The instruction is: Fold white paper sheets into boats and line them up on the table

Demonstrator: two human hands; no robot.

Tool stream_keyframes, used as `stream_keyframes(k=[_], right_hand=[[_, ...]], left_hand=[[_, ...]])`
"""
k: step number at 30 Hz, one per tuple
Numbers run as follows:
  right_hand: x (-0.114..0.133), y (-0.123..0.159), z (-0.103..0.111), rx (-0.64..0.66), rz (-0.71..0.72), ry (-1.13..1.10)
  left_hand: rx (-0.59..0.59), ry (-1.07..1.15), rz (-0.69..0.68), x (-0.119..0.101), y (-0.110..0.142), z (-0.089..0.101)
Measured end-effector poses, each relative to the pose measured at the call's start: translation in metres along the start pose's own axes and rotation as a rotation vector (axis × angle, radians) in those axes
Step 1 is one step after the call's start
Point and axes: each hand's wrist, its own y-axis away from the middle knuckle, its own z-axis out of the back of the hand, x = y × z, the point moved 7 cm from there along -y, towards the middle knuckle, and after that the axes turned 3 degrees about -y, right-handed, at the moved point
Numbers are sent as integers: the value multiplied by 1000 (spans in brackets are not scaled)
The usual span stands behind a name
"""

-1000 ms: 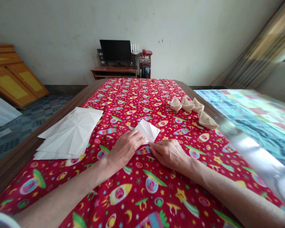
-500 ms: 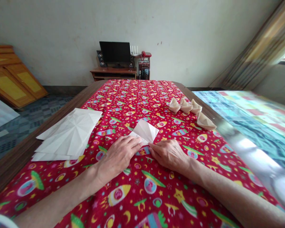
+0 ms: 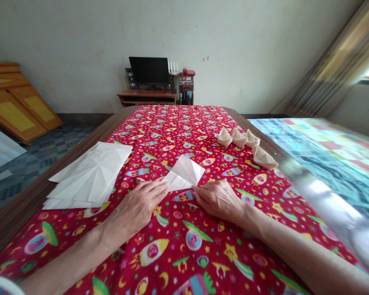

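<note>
A folded sheet of white paper (image 3: 187, 171) with fan-like creases lies flat on the red patterned cloth, in the middle of the view. My left hand (image 3: 144, 200) rests at its left end, fingers stretched out and lying flat on the paper's edge. At the paper's lower right corner is my right hand (image 3: 217, 198), its fingers curled together with the tips pinching that corner; the thumb is partly hidden. To the left sits a stack of creased white paper sheets (image 3: 92, 176). Several folded paper boat-like pieces (image 3: 240, 138) stand at the right.
The red cloth (image 3: 184, 123) covers most of a dark wooden table (image 3: 104, 127). Beyond its far end are a monitor (image 3: 149, 71), speakers and a red telephone (image 3: 186, 73). A wooden cabinet (image 3: 21, 104) stands left; a bed with a patchwork cover (image 3: 326, 143) is at right.
My left hand has slid left along the folded paper, baring more of its left part. My right hand stays at the lower right corner. The view has tipped slightly.
</note>
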Motion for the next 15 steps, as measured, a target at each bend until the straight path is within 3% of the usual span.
stream_keyframes(k=[5,9,15], right_hand=[[0,1,-4,5,-11,9],[-5,0,-5,24,1,-8],[-46,-6,-1,-44,-146,184]], left_hand=[[-49,12,-21,-5,-10,7],[2,-2,-77,-18,-30,9],[7,-19,-101,-19,-44,8]])
